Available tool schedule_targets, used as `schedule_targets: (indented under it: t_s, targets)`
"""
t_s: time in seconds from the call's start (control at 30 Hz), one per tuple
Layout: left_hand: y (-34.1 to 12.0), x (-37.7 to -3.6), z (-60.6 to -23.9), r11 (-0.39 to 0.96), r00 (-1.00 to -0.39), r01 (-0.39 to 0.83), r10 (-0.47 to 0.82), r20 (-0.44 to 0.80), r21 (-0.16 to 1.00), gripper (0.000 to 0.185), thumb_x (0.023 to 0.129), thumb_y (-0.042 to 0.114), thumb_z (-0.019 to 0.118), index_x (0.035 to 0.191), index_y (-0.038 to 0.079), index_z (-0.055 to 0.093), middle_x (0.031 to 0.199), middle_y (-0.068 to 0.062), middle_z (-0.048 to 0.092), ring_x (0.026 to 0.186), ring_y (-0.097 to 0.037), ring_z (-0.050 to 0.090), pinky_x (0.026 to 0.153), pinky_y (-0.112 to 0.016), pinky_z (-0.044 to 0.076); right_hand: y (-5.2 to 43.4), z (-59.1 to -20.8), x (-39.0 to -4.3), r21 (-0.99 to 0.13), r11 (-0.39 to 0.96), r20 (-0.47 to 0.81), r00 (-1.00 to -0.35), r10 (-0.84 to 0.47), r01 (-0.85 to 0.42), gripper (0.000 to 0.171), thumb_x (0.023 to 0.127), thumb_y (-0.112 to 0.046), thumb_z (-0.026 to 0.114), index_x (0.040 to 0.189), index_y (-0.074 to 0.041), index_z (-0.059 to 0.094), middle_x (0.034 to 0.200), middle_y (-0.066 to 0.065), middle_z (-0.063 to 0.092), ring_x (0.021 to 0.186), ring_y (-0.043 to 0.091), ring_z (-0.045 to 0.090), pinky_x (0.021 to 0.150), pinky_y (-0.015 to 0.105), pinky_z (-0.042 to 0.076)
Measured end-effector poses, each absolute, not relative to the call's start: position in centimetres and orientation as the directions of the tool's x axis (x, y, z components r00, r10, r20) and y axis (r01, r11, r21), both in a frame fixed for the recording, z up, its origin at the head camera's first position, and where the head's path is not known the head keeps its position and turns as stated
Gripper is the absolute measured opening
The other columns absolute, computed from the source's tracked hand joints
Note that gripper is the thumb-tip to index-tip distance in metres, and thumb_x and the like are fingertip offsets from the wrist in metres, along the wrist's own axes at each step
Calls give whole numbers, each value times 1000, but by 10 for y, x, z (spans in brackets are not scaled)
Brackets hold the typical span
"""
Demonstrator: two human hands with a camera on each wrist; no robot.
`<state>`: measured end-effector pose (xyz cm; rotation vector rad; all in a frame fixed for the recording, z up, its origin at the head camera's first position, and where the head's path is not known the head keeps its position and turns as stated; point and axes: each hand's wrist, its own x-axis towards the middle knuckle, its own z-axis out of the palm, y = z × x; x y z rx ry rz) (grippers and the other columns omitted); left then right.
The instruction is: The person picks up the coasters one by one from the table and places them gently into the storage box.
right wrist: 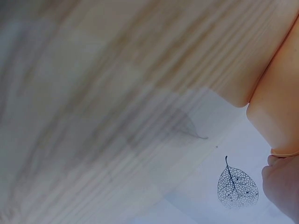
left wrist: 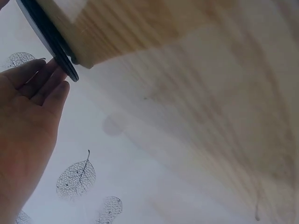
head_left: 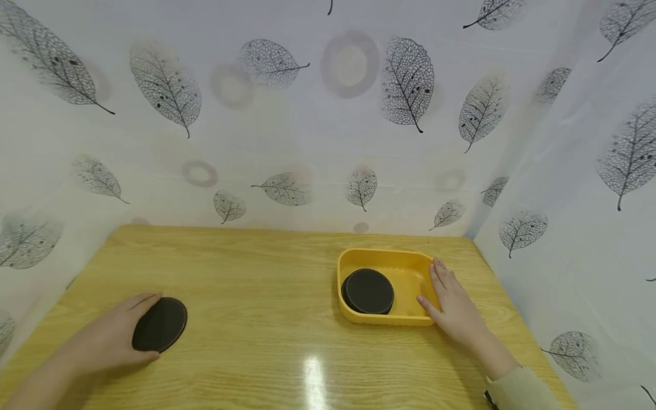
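My left hand (head_left: 113, 333) holds a round black coaster (head_left: 163, 324) by its edge, thumb at the near side and fingers at the far side, over the left part of the table. In the left wrist view the coaster (left wrist: 49, 39) shows edge-on as a thin dark disc, with fingertips against it. A yellow rectangular box (head_left: 412, 273) stands at the right. Inside its left end lies a short stack of black coasters (head_left: 368, 291). My right hand (head_left: 458, 307) grips the box's right wall, thumb inside and fingers along the rim.
The wood-grain table (head_left: 256, 296) ends at a white curtain (head_left: 307, 131) with leaf prints, which hangs behind it and along both sides. A light sleeve (head_left: 523, 390) covers the right forearm.
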<state>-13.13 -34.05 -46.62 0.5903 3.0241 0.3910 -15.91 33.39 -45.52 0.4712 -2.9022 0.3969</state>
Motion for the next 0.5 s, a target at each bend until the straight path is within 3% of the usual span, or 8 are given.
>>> schedule_targets:
  t_s: [0.13,0.33,0.5]
  targets:
    - [-334,-134,-466,886,-917,397,396,56,240,119,64,54,98,149,-11,48,143,-35,56,125,-55,60,96,-69,56,332,-453,-159,-229,914,223,-932,-287,-336,85,106,-41,60,161,15,27,172,33,21,158,51,25,136,29,-4]
    - [-315,-141,-458,859,-885,465,454,101,217,117,63,54,98,148,-10,49,145,-31,58,127,-50,61,99,-65,56,331,-450,-158,-228,917,220,-935,-279,-327,84,105,-40,61,160,15,29,172,32,22,159,50,25,137,49,13]
    - [-297,-150,-451,842,-870,493,480,112,218,116,63,52,98,149,-8,49,146,-28,57,130,-48,61,103,-63,55,332,-450,-158,-228,918,219,-936,-276,-324,84,106,-40,60,161,15,29,172,32,21,159,50,25,137,48,12]
